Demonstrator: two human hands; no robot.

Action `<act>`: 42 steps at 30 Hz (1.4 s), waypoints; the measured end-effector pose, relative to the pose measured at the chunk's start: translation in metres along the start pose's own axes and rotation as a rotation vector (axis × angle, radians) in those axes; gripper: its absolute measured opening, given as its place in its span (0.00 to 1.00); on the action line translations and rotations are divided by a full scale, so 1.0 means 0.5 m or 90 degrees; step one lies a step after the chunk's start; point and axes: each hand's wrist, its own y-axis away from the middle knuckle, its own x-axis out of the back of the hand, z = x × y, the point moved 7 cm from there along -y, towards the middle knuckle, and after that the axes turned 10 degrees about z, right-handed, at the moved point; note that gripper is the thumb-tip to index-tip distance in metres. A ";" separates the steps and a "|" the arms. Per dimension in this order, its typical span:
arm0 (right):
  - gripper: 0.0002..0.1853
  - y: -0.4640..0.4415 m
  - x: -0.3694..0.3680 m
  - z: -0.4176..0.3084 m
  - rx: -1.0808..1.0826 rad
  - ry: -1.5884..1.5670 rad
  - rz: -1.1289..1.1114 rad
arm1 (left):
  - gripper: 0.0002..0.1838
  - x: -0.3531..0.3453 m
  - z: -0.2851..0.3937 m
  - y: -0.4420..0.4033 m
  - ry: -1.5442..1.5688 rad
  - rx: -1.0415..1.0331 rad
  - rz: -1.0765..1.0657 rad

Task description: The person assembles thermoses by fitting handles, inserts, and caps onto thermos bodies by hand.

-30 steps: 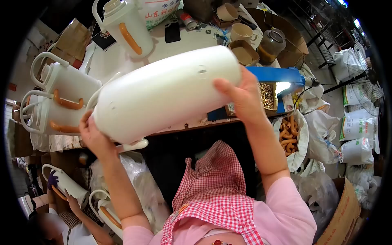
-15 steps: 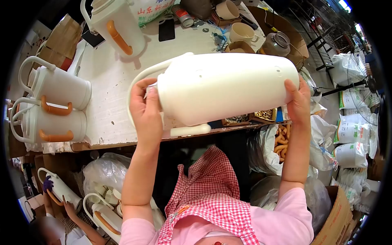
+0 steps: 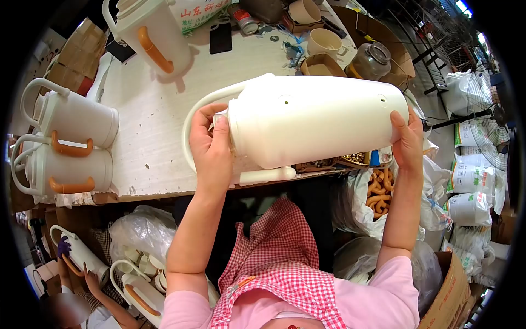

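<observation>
A white flask body (image 3: 323, 120) lies sideways in the air above the table's front edge, two small holes showing in its side. My left hand (image 3: 211, 145) grips its neck end at the left, inside the curve of a white carrying handle (image 3: 200, 107). At the wider right end, my right hand (image 3: 408, 137) holds the base, thumb on the side facing me. Below the flask, a white bar-shaped part (image 3: 268, 175) sticks out near the table edge. No orange grip shows on the side of this flask facing me.
Flasks with orange grips stand (image 3: 156, 46) and lie (image 3: 82, 118) on the table (image 3: 148, 131). Behind are a phone (image 3: 221, 38), a cup (image 3: 326, 43) and a jar (image 3: 370, 60). A sack of orange grips (image 3: 379, 192) hangs right. At lower left, another person (image 3: 104, 307) holds a flask.
The flask moved right and turned more level, its small holes now facing me. My left hand shifted right with its neck end, and my right hand moved right and down with the base.
</observation>
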 end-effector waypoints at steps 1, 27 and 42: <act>0.27 0.000 -0.001 -0.001 0.000 0.000 0.001 | 0.11 -0.001 -0.004 -0.002 0.003 0.003 0.001; 0.20 0.006 0.090 -0.010 0.072 0.247 0.081 | 0.23 -0.181 0.103 0.019 -0.418 -0.428 -0.197; 0.20 0.427 0.686 0.574 -0.511 1.003 0.347 | 0.22 -0.185 0.075 0.014 -0.341 -0.288 -0.236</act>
